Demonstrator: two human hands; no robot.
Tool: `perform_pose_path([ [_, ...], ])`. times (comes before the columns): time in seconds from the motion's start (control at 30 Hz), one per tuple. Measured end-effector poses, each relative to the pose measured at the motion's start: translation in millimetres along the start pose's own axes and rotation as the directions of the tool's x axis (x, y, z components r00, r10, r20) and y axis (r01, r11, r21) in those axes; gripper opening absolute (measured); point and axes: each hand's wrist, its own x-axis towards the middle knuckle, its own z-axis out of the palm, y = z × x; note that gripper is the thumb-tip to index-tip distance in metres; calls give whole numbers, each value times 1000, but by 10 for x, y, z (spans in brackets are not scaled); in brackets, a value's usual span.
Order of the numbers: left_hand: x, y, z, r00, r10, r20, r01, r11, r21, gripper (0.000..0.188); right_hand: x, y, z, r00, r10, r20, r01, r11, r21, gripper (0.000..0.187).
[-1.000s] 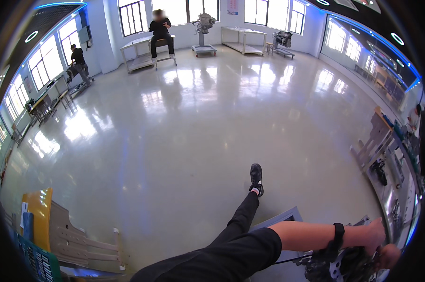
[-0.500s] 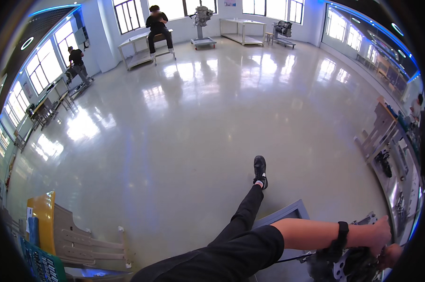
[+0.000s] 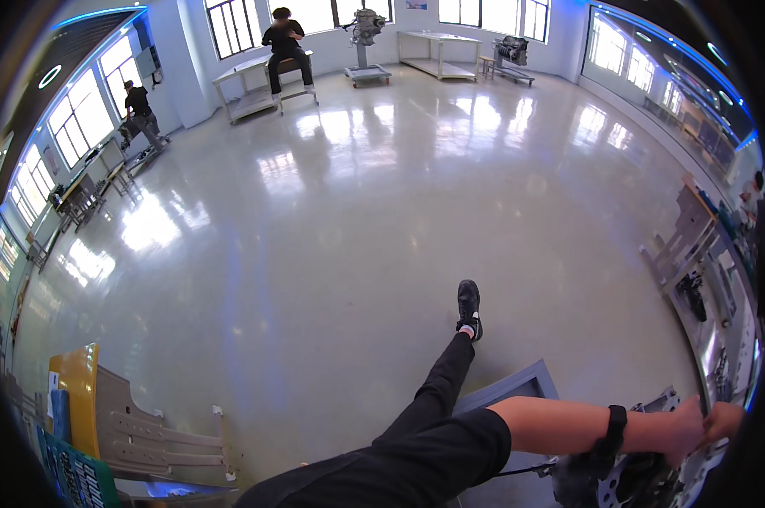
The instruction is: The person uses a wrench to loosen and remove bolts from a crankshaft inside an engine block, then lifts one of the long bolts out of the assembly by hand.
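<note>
At the frame's lower right, the left hand (image 3: 685, 430) and right hand (image 3: 723, 422) come together by a metal mechanical assembly (image 3: 632, 481); I cannot tell their grip. Work looks underway, but what is finished or left is unclear.

Two near hands (image 3: 685, 430), one black shoe (image 3: 469, 305), two far-wall tables (image 3: 438, 36) and two far-wall engines (image 3: 367, 28) show.

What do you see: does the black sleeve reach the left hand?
No, the black sleeve ends well before the left hand, and the forearm between is bare except for a black band.
</note>
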Motion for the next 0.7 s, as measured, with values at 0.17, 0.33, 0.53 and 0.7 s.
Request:
perform_pose_path([
  [0.17, 12, 46, -17, 995, 41, -91, -39, 999, 14, 38, 79, -56, -176, 999, 41, 9, -37, 960, -278, 39],
  [0.33, -10, -27, -87, 995, 48, -92, -52, 997, -50, 37, 51, -132, -273, 1000, 19, 14, -15, 973, -232, 40],
  [0.53, -20, -71, -151, 993, 60, -97, -71, 991, -110, 36, -12, -154, -331, 999, 18, 40, -11, 985, -174, 42],
  [0.7, 45, -82, -122, 992, 79, -100, -95, 982, -163, 35, -51, -133, -345, 998, 10, 61, -2, 992, -129, 43],
])
